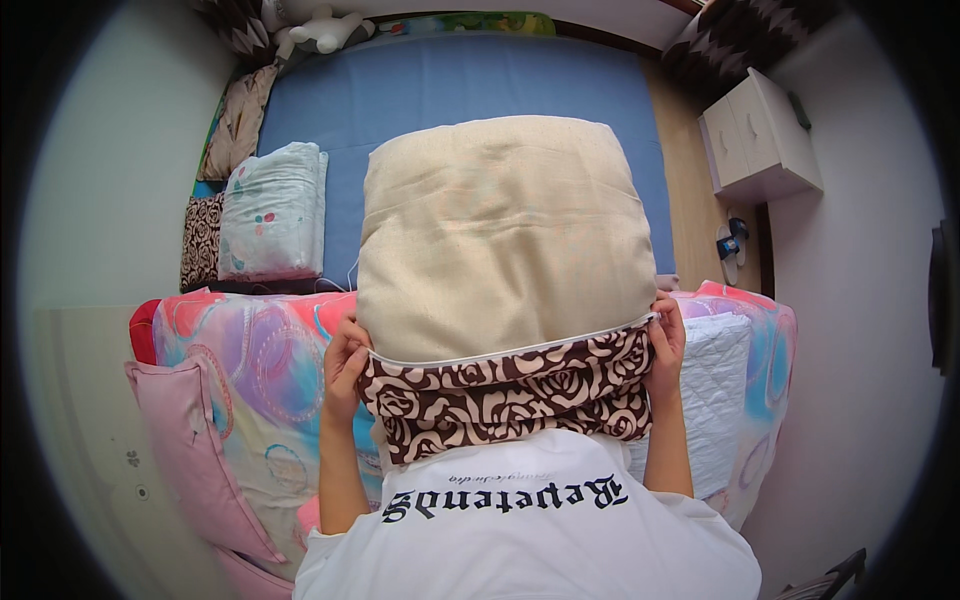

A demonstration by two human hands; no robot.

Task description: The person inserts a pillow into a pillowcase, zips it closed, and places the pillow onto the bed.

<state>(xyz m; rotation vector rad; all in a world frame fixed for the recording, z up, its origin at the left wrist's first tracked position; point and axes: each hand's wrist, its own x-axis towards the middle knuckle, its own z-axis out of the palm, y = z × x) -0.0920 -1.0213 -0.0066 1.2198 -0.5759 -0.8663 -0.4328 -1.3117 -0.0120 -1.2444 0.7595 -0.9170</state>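
A thick beige cushion (504,232) lies in front of me, its near end inside a dark brown cover with a cream rose pattern (510,390). The cover is bunched in folds against my white shirt, and a white zipper edge runs across the cushion. At the left corner of that edge, my left hand (346,367) pinches the cover between thumb and fingers. My right hand (666,341) grips the opposite corner, near the zipper's end. The cushion's far part is bare.
A blue bed surface (450,82) lies beyond the cushion. Folded white quilt (274,214) and patterned pillow (201,240) are at left. Nearer are a colourful bedspread (262,375), pink pillow (199,450) and quilted white pad (705,397). A bedside cabinet (757,139) and slippers (729,251) stand at right.
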